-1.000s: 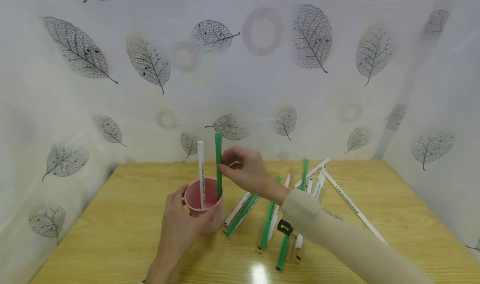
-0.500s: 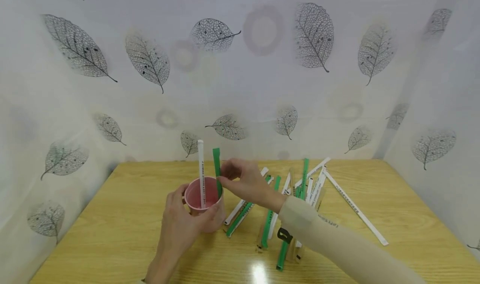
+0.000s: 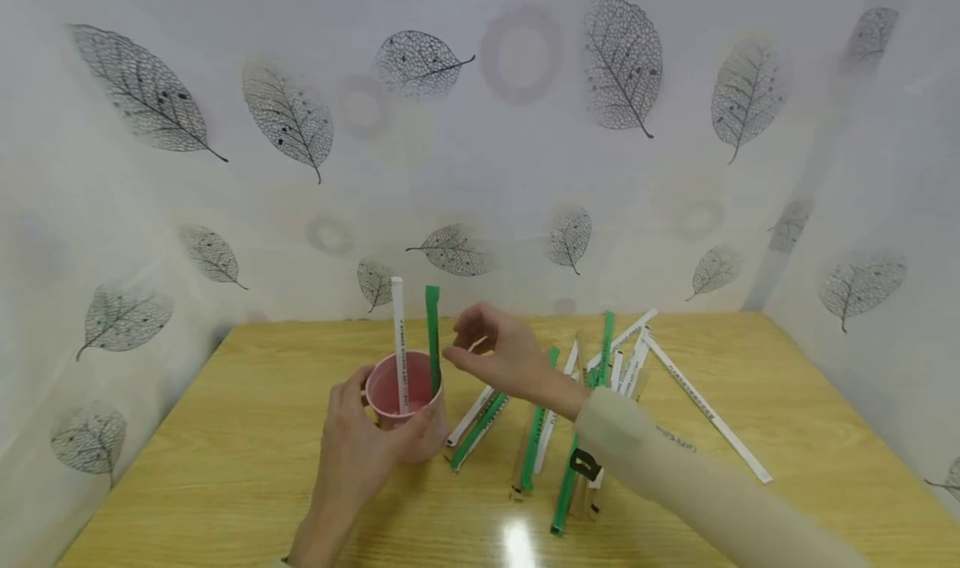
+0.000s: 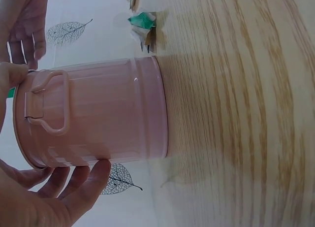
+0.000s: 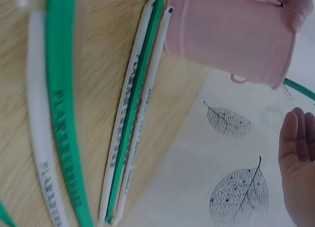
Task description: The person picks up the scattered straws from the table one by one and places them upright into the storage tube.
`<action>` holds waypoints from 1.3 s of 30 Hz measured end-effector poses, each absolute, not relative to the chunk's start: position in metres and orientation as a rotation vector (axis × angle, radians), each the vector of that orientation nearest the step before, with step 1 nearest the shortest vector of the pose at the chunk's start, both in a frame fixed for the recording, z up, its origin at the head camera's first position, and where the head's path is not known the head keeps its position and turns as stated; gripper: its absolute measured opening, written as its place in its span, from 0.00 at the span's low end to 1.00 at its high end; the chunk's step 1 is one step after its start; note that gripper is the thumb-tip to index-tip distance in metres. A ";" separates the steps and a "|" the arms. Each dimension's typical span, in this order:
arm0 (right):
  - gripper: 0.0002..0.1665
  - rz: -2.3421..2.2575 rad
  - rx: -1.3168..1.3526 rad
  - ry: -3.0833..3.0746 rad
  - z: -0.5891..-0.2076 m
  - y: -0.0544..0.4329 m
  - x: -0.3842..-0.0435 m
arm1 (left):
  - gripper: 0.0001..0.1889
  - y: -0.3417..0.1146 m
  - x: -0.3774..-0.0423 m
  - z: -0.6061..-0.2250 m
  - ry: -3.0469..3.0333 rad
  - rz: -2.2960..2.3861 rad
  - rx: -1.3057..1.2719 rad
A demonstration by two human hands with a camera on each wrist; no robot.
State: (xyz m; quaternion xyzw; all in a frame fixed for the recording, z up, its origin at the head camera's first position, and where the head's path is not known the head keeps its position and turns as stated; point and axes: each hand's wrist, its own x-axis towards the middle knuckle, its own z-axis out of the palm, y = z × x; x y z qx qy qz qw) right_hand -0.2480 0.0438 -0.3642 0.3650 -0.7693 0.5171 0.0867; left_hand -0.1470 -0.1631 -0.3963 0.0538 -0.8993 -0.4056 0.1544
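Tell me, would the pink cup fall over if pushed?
The pink cup might tip if pushed up high, since it stands taller than wide. It looks shiny, so it could feel slippery. Its smooth, even shape suggests it's stiff.

The pink cylindrical cup [image 4: 103, 113] looks like smooth, glossy painted metal. The slim green sticks [image 5: 60, 89] and slim white sticks [image 5: 39, 113] look matt and papery. The yellowish wood-grain tabletop [image 3: 255, 451] shines; the beige sleeve [image 3: 697, 476] looks like matt cloth.

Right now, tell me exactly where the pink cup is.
In the head view, left of centre, the pink cup stands on the table, gripped by the left hand, with the loose wrapped straws to its right.
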 end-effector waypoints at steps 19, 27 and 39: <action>0.08 0.889 0.397 -3.084 -0.396 0.166 -0.269 | 0.50 -0.165 -0.145 -0.397 -2.564 -1.168 0.143; 0.22 0.883 0.392 -3.089 -0.408 0.173 -0.273 | 0.51 -0.164 -0.145 -0.396 -2.562 -1.172 0.144; 0.29 0.981 0.265 -3.087 -0.417 0.168 -0.276 | 0.51 -0.162 -0.142 -0.397 -2.556 -1.163 0.141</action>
